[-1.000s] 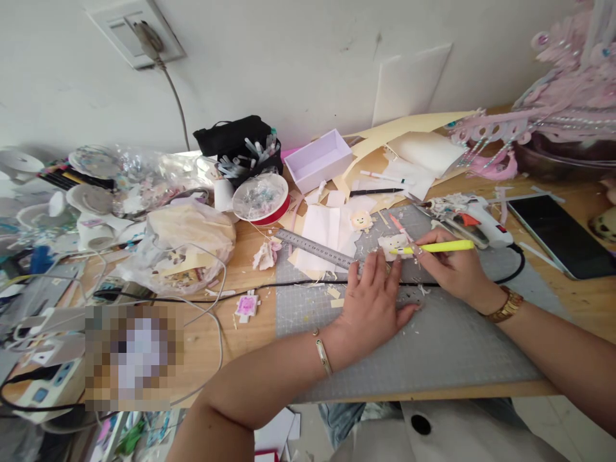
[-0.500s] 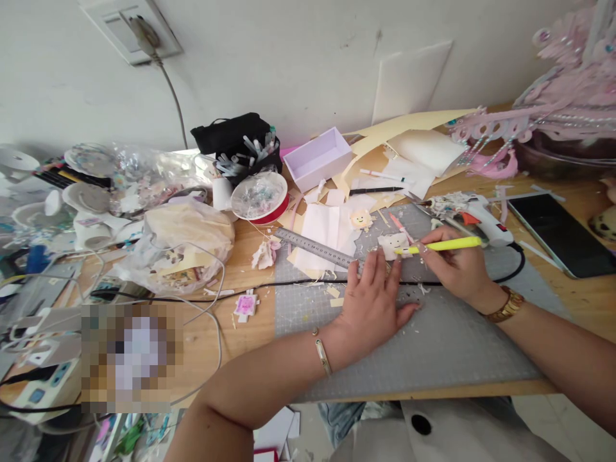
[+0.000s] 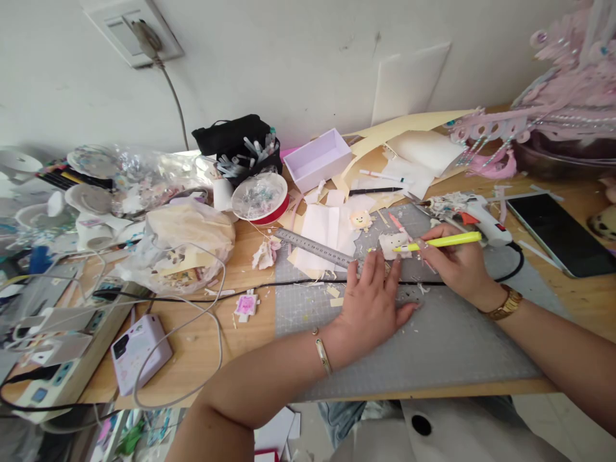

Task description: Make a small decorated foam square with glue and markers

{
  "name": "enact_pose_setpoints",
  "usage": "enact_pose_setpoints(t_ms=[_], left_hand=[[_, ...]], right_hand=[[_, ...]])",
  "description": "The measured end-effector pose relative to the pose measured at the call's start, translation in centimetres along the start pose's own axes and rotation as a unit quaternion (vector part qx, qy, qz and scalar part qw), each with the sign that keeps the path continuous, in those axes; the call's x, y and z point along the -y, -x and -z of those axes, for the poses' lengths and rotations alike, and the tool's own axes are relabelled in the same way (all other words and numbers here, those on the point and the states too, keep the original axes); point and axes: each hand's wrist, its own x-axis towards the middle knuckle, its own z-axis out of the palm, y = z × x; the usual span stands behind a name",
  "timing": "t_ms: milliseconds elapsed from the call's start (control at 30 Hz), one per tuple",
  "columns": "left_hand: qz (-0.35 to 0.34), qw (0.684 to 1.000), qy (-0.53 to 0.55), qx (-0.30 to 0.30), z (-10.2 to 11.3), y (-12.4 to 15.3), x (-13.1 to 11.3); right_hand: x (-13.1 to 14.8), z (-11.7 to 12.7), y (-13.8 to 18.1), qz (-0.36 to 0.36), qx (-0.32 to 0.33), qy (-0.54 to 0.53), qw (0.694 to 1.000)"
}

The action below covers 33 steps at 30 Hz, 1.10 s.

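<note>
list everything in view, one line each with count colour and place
table: 1, wooden, against wall
socket: 1, white, on wall
power strip: 1, white, far left
device: 1, lilac, front left
plastic bag: 1, translucent, left
tub: 1, red, centre left
pen pouch: 1, black, behind tub
open box: 1, lilac, rear centre
ornament: 1, pink, rear right
phone: 1, black-screened, right
glue gun: 1, white, beside phone
cutting mat: 1, grey, front
ruler: 1, silver, centre
smiley piece: 1, cream, behind ruler
marker: 1, yellow, right hand
second piece: 1, white, at marker tip
paper, cables, scraps: uncounted, mixed, across table
bands: 2, gold-toned, on wrists
left hand: 1, spread on cutting mat
right hand: 1, around marker
</note>
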Motion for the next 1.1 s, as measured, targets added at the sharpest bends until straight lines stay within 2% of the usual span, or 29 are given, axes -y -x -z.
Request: enact_pose_setpoints(t_ms=[200,467,700,867,1000,1100], left_hand=[[-0.014,1.000,-0.017,-0.012,0.1,0.3,0.0],[-0.038,0.999,-0.022,-0.001,0.2,0.1,0.0],[-0.038,0.999,-0.022,-0.011,0.1,0.2,-0.1],[-0.045,0.999,-0.017,-0.014,-0.1,0.2,-0.1],[-0.047,0.999,-0.018,-0.014,-0.1,0.2,-0.1],[-0.045,0.999,-0.020,-0.009,-0.1,0.2,-0.1]], right_hand=[[0.3,-0.2,-0.2,-0.002,-0.064,0.018,0.998],[-0.1,-0.5,-0.8,0.044,-0.039,0.092,0.994],[-0.2,-1.3,-0.9,0.097,-0.074,0.189,0.974],[-0.4,-1.5,-0.8,0.103,-0.086,0.213,0.968],[-0.3,-1.4,-0.8,0.110,-0.061,0.219,0.968],[-0.3,-1.5,-0.8,0.101,-0.077,0.224,0.966]])
